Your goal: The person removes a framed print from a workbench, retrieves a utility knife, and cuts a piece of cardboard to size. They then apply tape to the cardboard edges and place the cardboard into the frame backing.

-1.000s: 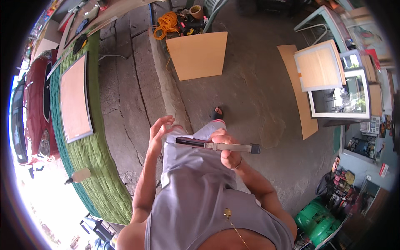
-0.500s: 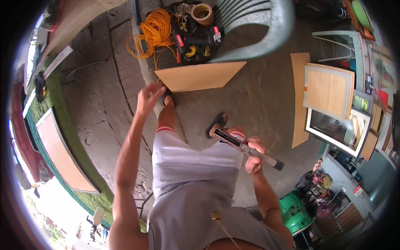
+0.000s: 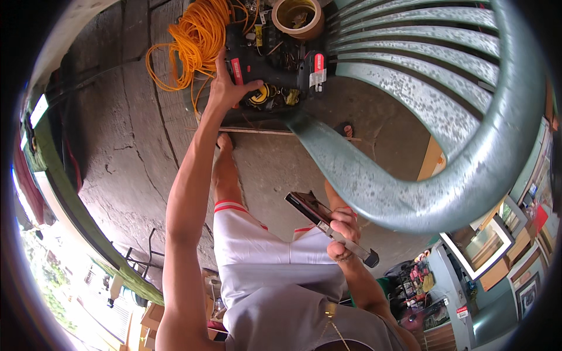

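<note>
Orange cord (image 3: 202,38): loose coil toward the left edge of what looks like the load on the chair (image 3: 456,196); best kept off the fingers, as a strand could snag
Left hand (image 3: 227,88): a slow, low reach seems wise among crowded tools; thumb and forefinger are spread wide, nothing shows in its grasp, and whether it touches the drill (image 3: 269,73) I cannot tell
Tape measure (image 3: 257,95): yellow and black, at the load's near edge, by the thumb tip
Drill: black, across the middle; knocking it could shift its neighbours
Roll of tape (image 3: 308,35): far right corner, hole facing up
Metal tool (image 3: 309,210): tilted before the shorts (image 3: 252,243), off the chair, perhaps a staple gun
Right hand (image 3: 345,231): a steady hold clear of the chair should serve best; curled fingers and thumb pinch the metal tool near its middle
Chair: grey-green, slatted, its curved rim arching at right
</note>
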Motion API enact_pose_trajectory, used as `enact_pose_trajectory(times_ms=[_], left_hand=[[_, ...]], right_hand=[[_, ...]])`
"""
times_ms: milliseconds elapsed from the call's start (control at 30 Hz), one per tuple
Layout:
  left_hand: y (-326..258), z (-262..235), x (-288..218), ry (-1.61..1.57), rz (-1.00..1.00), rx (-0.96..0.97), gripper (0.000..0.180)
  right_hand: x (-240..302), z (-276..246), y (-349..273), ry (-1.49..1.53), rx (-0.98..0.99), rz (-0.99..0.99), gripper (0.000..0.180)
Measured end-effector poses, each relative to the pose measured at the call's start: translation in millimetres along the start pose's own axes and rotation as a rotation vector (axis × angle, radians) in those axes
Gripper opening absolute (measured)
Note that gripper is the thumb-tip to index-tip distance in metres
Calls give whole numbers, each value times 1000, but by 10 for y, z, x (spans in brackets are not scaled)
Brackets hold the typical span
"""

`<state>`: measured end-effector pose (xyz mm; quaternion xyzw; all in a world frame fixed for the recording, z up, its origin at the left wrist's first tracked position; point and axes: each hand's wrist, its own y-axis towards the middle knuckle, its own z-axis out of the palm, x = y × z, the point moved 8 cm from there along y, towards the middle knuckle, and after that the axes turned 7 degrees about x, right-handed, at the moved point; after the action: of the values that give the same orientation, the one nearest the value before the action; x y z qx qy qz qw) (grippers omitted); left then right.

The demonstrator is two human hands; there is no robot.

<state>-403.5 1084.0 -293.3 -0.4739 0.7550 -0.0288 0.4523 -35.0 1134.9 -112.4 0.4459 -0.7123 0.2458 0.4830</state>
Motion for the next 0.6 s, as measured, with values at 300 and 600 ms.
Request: enact_pose_trajectory(times_ms=[300,600], left_hand=[[-221,-314,-471,317,346,-350,64],[568,957,-1110,782,541,313,15]], right_hand=[[-161,34,31,-99,200,-105,51],[-79,356,318,68,167,-175,51]])
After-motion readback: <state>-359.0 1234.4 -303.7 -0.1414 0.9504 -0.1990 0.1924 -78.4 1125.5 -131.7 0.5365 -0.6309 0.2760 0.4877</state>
